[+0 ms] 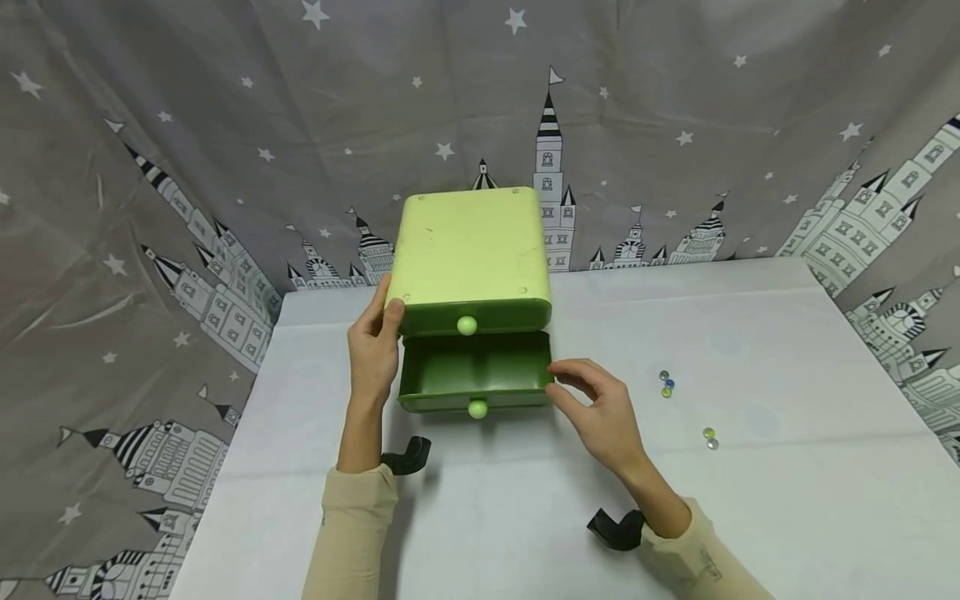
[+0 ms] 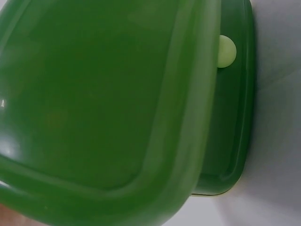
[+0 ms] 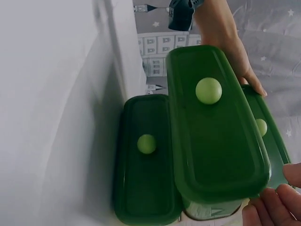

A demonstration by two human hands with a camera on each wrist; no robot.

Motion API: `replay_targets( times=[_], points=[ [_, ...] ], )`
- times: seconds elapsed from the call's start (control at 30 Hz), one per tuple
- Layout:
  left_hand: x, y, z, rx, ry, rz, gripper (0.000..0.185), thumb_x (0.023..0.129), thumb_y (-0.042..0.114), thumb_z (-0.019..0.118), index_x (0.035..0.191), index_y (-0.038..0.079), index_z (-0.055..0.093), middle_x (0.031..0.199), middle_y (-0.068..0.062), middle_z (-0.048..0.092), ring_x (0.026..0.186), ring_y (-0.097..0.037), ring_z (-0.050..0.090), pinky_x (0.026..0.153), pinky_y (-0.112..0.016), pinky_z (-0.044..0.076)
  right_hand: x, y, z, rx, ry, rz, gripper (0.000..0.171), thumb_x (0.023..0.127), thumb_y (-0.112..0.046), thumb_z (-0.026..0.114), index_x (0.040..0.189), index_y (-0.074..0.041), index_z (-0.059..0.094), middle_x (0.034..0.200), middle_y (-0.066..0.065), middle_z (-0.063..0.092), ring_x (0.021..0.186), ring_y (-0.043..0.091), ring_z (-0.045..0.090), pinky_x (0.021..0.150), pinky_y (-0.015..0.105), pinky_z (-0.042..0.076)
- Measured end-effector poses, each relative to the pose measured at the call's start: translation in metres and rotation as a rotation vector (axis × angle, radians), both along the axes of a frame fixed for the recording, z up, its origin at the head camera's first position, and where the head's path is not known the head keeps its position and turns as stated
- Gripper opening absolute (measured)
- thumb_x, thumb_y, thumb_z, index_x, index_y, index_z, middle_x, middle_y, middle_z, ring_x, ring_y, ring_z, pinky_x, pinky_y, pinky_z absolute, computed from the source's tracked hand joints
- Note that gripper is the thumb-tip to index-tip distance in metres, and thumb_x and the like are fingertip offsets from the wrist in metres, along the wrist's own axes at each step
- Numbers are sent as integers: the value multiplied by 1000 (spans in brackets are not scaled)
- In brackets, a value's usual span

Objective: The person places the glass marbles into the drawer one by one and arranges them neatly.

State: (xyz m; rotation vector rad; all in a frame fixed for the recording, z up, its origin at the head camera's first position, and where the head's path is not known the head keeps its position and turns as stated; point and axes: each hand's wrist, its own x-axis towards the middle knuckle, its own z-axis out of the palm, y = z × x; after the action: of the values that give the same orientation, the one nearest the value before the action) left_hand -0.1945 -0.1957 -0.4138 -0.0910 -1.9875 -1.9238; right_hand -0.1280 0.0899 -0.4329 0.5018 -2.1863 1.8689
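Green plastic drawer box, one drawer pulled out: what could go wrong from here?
1. The open green drawer sticks well out of the green plastic drawer box; a further pull might bring it right out or tip the box forward.
2. The right hand has fingertips at the drawer's corner and could get pinched if it slides shut.
3. The small glass marbles lie loose on the white table near that arm; a sweep may send them rolling.

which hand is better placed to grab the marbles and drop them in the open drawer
Right, probably. The right hand sits at the open drawer's right corner, and the marbles lie on the table just to its right. The left hand rests against the cabinet's left side, across from them.
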Motion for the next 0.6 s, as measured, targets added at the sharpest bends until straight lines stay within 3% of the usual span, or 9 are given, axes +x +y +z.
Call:
replay_targets(
  times=[0.17,0.3,0.43,0.6],
  points=[
    [0,-1,-2,8,18,0,50,103,24,55,150,11,42,152,1,42,133,-19,47,101,-30,46,3,4,3,23,4,-19,22,86,12,69,107,10,68,107,22,67,104,36,64,93,39,52],
    [0,0,-2,11,18,2,51,103,26,56,149,11,43,153,-1,41,134,-19,47,101,-32,46,10,3,17,58,13,-31,21,84,15,68,105,13,67,105,23,66,102,37,64,92,43,51],
    [0,0,-1,10,10,1,49,103,24,55,149,12,43,153,-1,41,135,-18,45,103,-33,45,17,5,28,103,19,-53,20,83,16,68,103,12,68,102,19,67,99,32,65,91,39,53],
    [-1,0,0,14,-13,-4,48,104,17,53,150,11,41,154,-1,39,137,-18,43,104,-33,43,19,13,24,141,56,-103,21,81,18,69,101,10,69,99,19,68,95,35,65,89,32,53]
  ],
)
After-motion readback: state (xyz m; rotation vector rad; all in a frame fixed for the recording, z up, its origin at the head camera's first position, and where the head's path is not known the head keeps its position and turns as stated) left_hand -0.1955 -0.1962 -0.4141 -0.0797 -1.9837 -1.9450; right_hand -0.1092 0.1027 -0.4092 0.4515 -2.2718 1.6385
